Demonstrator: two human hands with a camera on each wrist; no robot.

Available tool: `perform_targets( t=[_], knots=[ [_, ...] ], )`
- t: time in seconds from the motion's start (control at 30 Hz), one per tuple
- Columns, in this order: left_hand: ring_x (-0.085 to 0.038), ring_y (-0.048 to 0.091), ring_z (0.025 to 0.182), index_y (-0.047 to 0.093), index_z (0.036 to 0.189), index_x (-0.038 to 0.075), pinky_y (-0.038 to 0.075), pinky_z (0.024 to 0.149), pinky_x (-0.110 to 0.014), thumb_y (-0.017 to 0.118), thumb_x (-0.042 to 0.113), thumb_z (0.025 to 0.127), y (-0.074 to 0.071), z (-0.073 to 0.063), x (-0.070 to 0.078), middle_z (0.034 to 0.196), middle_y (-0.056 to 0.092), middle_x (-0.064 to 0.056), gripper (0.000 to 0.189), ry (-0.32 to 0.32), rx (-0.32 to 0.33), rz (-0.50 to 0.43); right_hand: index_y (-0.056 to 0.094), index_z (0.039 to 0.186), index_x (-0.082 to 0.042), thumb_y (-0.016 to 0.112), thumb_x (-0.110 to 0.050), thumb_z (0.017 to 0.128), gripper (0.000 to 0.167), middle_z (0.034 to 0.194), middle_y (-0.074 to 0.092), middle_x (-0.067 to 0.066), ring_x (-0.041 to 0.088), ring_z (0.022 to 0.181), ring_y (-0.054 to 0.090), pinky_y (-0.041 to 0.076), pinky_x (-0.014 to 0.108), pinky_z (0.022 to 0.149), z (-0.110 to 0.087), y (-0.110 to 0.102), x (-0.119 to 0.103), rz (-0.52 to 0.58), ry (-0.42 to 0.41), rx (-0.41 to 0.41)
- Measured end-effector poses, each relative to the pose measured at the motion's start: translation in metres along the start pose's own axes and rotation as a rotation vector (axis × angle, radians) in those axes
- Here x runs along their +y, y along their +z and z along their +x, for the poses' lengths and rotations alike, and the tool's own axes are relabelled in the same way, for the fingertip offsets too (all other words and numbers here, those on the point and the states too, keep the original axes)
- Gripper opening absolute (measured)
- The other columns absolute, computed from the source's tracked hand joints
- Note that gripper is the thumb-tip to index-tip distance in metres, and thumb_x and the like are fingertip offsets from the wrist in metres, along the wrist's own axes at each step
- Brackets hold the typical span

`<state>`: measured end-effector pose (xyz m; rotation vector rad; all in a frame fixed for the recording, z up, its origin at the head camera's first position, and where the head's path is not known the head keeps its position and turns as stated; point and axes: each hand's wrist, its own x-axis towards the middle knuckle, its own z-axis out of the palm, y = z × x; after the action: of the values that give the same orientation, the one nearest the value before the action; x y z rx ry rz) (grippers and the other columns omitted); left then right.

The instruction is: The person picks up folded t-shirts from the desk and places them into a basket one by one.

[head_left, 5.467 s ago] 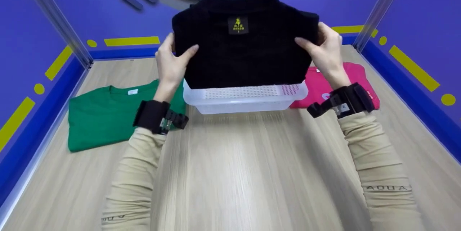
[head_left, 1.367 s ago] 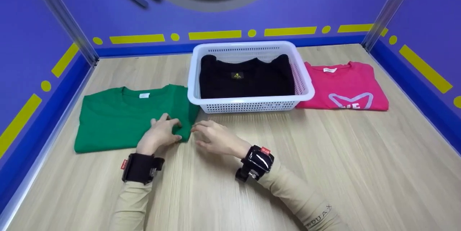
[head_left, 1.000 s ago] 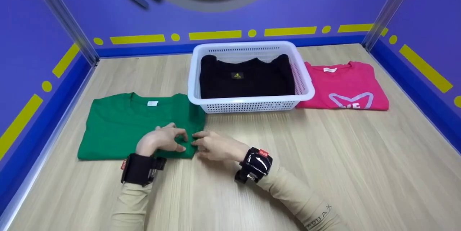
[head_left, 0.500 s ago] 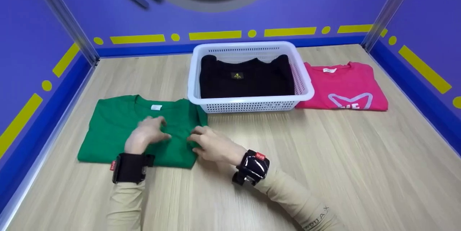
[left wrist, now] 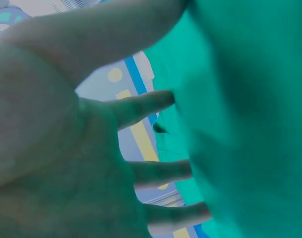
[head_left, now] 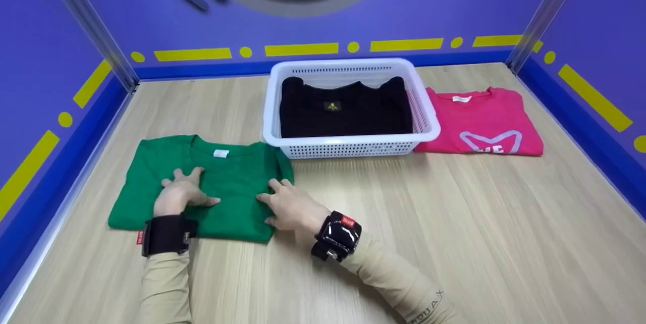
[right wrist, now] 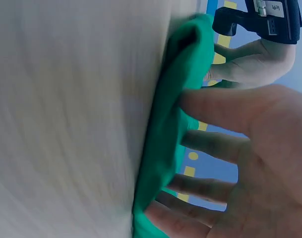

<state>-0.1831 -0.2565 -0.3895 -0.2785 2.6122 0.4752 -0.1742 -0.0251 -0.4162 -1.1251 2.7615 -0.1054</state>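
Note:
A folded green T-shirt [head_left: 239, 177] lies on the table at the left, its white neck label facing up. My left hand [head_left: 179, 194] rests on the middle of it with spread fingers; in the left wrist view the fingertips [left wrist: 165, 97] touch the cloth. At the shirt's right edge is my right hand [head_left: 293, 209], its fingers spread and touching the folded side. The right wrist view shows the thumb and fingers [right wrist: 208, 188] against the green cloth [right wrist: 163, 144], without a grip round it. A folded black shirt [head_left: 348, 117] lies inside the white basket.
The white perforated basket [head_left: 348, 140] stands at the back middle, close to the green shirt's upper right corner. Right of it, a folded pink T-shirt [head_left: 484, 117] lies partly behind the basket. Blue-purple walls [head_left: 313, 26] enclose the wooden table [head_left: 429, 223].
The black shirt, earlier held in both hands, now lies in the basket. The green shirt has shifted toward me and slightly right. My left hand has slid left across it, fingers spreading.

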Motion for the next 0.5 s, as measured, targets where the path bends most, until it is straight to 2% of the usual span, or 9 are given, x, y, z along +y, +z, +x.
perform_targets(
  t=[0.17,0.3,0.4,0.5],
  knots=[
    [-0.068,0.009,0.126,0.019,0.145,0.001,0.028,0.1,-0.074,0.073,0.036,0.082,0.001,-0.004,0.003,0.143,-0.003,-0.045,0.09,-0.004,-0.013,0.027,0.056,0.133,-0.022,0.064,-0.042,0.088,0.05,0.128,0.052,0.009,0.024,0.111,0.053,0.052,0.035,0.089,-0.012,0.002,-0.006,-0.083,-0.009,0.001],
    [-0.07,0.008,0.127,0.023,0.141,0.002,0.029,0.099,-0.074,0.077,0.035,0.078,0.002,-0.008,0.008,0.143,0.0,-0.044,0.09,0.0,-0.027,0.05,0.057,0.131,-0.022,0.062,-0.045,0.088,0.049,0.125,0.054,0.009,0.023,0.107,0.054,0.053,0.033,0.086,-0.025,0.004,-0.007,-0.149,-0.026,0.007],
    [-0.07,0.007,0.128,0.022,0.143,0.002,0.029,0.099,-0.074,0.079,0.033,0.077,0.003,-0.01,0.015,0.144,-0.001,-0.043,0.093,0.0,-0.047,0.07,0.058,0.129,-0.02,0.062,-0.045,0.089,0.048,0.122,0.055,0.01,0.023,0.105,0.055,0.054,0.032,0.085,-0.035,0.005,-0.005,-0.186,-0.045,0.023],
    [-0.068,0.013,0.127,0.023,0.144,0.002,0.032,0.099,-0.072,0.08,0.03,0.076,0.004,-0.013,0.023,0.145,0.001,-0.042,0.093,0.011,-0.064,0.109,0.06,0.126,-0.019,0.063,-0.044,0.088,0.046,0.118,0.056,0.01,0.023,0.101,0.056,0.055,0.032,0.079,-0.047,0.005,-0.001,-0.201,-0.056,0.038]
  ],
)
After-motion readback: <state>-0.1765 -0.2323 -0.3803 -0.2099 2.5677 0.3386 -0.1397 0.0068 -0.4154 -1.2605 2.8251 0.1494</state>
